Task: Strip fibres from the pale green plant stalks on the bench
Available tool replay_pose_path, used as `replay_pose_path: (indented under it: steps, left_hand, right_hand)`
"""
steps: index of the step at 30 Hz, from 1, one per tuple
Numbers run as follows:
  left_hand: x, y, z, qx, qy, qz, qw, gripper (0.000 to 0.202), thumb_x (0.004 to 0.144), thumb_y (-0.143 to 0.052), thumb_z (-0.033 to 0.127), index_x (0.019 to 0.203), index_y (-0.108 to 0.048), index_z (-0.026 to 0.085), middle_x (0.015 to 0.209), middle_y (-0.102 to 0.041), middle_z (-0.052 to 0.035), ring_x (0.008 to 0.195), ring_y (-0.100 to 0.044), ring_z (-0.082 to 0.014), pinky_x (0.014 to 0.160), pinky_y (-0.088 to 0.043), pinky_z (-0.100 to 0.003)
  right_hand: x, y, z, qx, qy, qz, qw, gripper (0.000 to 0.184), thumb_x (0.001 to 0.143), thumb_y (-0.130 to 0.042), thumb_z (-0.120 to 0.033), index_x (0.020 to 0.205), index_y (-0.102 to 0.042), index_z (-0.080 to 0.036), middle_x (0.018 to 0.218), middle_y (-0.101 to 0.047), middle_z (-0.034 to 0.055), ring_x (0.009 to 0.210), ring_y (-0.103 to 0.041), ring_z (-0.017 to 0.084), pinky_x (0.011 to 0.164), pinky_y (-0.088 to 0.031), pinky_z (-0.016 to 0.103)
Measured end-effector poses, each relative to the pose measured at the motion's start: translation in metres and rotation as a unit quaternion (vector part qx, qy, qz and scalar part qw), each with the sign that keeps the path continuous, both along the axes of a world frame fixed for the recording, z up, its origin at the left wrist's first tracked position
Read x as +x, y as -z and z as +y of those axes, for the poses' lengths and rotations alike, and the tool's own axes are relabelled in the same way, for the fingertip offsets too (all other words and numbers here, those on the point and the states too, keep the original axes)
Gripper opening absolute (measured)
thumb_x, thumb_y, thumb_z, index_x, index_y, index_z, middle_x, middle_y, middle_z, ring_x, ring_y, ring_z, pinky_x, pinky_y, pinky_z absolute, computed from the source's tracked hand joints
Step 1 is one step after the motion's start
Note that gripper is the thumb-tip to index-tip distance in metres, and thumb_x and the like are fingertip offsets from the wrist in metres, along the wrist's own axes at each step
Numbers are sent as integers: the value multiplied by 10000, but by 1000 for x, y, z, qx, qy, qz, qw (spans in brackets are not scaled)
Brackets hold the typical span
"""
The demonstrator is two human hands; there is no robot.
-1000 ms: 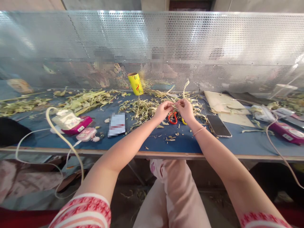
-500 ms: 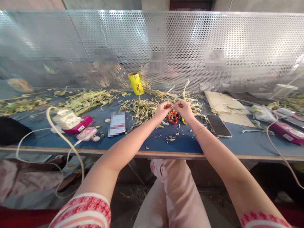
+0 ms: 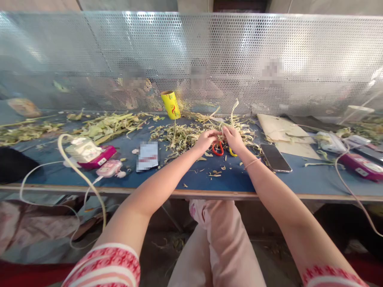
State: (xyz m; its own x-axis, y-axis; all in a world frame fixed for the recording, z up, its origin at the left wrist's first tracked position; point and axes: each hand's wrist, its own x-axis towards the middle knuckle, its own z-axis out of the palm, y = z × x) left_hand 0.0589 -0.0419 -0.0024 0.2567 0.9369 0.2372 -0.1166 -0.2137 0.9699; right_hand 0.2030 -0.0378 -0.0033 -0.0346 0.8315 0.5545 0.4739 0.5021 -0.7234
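Over a heap of dried, curled plant strips, my left hand and my right hand meet with their fingertips close together. Both have bent fingers, closed on a pale strip of dried plant; its outline blends into the heap behind. Just below the hands, on the blue tabletop, lies a pair of scissors with one red-orange handle loop and one yellow loop. The scissors' blades are hidden under the strips and hands.
A yellow tube stands tilted behind the heap. A phone and tan cardboard lie right; a blurred card, a magenta-based power strip with cables and more plant matter lie left. A perforated metal screen rises behind.
My fingers have shifted slightly: the right hand is a little further round and more upright, the left fingers more curled. The scissors and the heap stay where they were.
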Motion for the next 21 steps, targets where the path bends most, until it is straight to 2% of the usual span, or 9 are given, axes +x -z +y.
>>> replay_pose_path:
  steps: [4,9,11,14,17,21]
  left_hand:
    - [2,-1,-3,-16,-9,-37,999,192,690,-539,-2,796,-592,150,626,-569,32,599,-567,-94,737,-510,-284]
    - [4,-2,-6,-68,-17,-57,996,117,717,-589,15,732,-560,128,649,-592,16,603,-583,-80,743,-519,-281]
    - [4,-2,-5,-63,-25,-38,997,112,723,-592,26,711,-552,130,630,-582,23,591,-575,-76,729,-515,-273]
    - [1,-2,-4,30,-53,62,996,128,733,-576,34,679,-544,145,608,-563,31,574,-543,-81,684,-485,-256]
    - [-1,-3,-4,146,-94,169,970,154,760,-550,51,669,-513,169,627,-564,25,605,-539,-104,670,-456,-255]
    - [-3,-5,-6,215,-152,242,934,142,823,-515,109,718,-477,196,702,-587,-5,698,-559,-145,720,-446,-284]
  right_hand:
    - [-1,-1,-3,44,41,-100,993,360,885,-462,-373,576,-392,-201,526,-397,-26,544,-370,115,573,-297,277]
    - [-4,0,-3,55,47,-98,993,282,871,-461,-282,602,-443,-198,559,-472,-9,564,-413,122,584,-317,274]
    - [-5,0,-4,52,57,-93,993,274,874,-461,-283,613,-463,-197,556,-471,-10,562,-420,125,585,-320,273]
    - [-7,0,-6,48,70,-92,992,285,874,-469,-291,604,-453,-199,530,-440,-19,539,-412,125,571,-315,271]
    - [-10,2,-5,60,50,-90,993,275,874,-472,-281,612,-441,-203,534,-448,-18,549,-439,129,580,-335,266]
    - [-11,6,-2,102,19,-95,990,308,895,-437,-284,598,-442,-204,577,-496,9,620,-500,148,640,-384,272]
